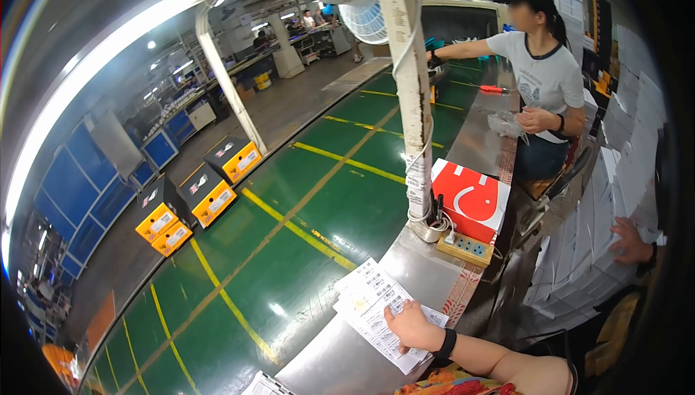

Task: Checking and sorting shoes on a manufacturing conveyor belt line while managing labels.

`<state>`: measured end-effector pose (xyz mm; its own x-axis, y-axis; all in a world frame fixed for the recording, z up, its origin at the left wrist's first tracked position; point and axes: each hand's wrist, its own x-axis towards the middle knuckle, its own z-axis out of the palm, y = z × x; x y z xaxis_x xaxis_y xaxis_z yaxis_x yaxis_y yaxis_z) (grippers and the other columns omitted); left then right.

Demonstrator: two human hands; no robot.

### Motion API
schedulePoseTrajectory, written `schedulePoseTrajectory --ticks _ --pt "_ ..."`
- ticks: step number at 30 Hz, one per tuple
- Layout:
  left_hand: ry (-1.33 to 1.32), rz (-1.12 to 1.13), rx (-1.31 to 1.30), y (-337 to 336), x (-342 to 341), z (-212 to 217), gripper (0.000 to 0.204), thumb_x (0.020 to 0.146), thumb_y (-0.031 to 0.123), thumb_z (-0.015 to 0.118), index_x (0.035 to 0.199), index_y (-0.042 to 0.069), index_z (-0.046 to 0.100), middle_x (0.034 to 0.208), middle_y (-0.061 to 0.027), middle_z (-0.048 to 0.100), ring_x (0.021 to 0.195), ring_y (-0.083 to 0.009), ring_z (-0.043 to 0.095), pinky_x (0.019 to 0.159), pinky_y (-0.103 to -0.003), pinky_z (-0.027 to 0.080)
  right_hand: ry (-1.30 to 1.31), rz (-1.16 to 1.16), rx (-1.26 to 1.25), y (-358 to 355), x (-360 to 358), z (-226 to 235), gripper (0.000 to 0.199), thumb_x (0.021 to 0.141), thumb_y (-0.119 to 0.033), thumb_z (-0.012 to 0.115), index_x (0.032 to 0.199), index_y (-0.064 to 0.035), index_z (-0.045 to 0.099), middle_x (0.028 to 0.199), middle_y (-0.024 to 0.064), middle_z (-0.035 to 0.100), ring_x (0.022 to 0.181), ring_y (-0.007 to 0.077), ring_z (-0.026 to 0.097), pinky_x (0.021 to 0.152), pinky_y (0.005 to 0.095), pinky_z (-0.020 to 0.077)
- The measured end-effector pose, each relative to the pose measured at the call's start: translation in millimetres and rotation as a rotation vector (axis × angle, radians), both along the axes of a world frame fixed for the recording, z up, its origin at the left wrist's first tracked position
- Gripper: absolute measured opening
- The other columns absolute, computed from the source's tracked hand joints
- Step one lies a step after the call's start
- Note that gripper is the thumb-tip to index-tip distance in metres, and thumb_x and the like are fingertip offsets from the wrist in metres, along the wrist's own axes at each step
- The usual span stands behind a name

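My right hand (418, 328), with a dark band on the wrist, reaches in from the lower right. It rests on a loose stack of white printed label sheets (373, 293), fingers apart and touching the top sheet. The sheets lie fanned at a slant, partly on the metal ledge and partly over the green belt's edge. My left hand is out of view. A white object (265, 384), cut off by the lower edge, shows left of the sheets.
Beside a post (413, 105) stand a red-and-white box (470, 196) and a power strip (465, 249). Black-and-orange boxes (210, 194) sit across the green belt (282, 279). A co-worker (541, 69) holds clear plastic. Another person's hand (631, 241) touches stacked white boxes (579, 257).
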<state>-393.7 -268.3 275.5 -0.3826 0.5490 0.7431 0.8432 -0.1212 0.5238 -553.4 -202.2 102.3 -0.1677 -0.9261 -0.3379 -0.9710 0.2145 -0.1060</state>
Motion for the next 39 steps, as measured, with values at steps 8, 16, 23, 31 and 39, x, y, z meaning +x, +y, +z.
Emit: schedulePoseTrajectory --ticks 8,16,23,31,39 --pt "-0.223 -0.114 0.023 -12.8 8.8 11.4 0.03 0.1 0.02 0.047 0.104 -0.004 0.064 0.111 -0.0244 0.064 0.098 -0.0397 0.064 0.081 -0.045 0.052 0.005 -0.018 0.018 -3.0 -4.6 -3.4 0.116 0.048 -0.049 0.086 0.138 0.0069 0.039 0.097 0.0343 0.064 0.113 0.0535 0.053 0.096 0.053 0.0379" --pt "-0.141 -0.08 0.003 -24.8 19.4 -3.5 0.033 0.1 0.019 0.042 0.102 -0.003 0.066 0.116 -0.0221 0.063 0.1 -0.0386 0.063 0.085 -0.047 0.05 -0.002 -0.033 0.045 -0.9 -5.8 -6.8 0.116 0.049 -0.041 0.089 0.139 0.0079 0.035 0.095 0.0304 0.067 0.116 0.0542 0.051 0.092 0.0571 0.0361" --pt "-0.135 -0.061 0.001 -33.1 29.4 -10.6 0.035 0.1 0.022 0.041 0.1 -0.001 0.067 0.116 -0.021 0.063 0.101 -0.0388 0.063 0.086 -0.047 0.05 0.066 -0.019 0.043 -5.0 0.8 -6.9 0.116 0.047 -0.046 0.087 0.137 0.0074 0.038 0.095 0.0295 0.066 0.11 0.0536 0.055 0.095 0.0525 0.0379" --pt "-0.069 -0.018 0.005 -36.0 24.4 -3.8 0.025 0.096 0.018 0.051 0.102 0.006 0.072 0.113 -0.0115 0.069 0.102 -0.0258 0.067 0.091 -0.034 0.049 0.074 -0.037 0.037 -5.6 1.6 -2.7 0.114 0.048 -0.047 0.087 0.137 0.0061 0.039 0.091 0.026 0.068 0.109 0.0519 0.056 0.091 0.0523 0.0383" --pt "-0.004 0.009 0.059 -31.0 22.8 -21.1 0.017 0.088 0.018 0.061 0.094 0.01 0.075 0.109 -0.0116 0.07 0.1 -0.0258 0.069 0.091 -0.034 0.049 0.089 -0.025 0.028 -2.9 1.5 -4.8 0.115 0.047 -0.048 0.087 0.137 0.0064 0.039 0.092 0.0267 0.068 0.108 0.0516 0.057 0.092 0.0525 0.0383"
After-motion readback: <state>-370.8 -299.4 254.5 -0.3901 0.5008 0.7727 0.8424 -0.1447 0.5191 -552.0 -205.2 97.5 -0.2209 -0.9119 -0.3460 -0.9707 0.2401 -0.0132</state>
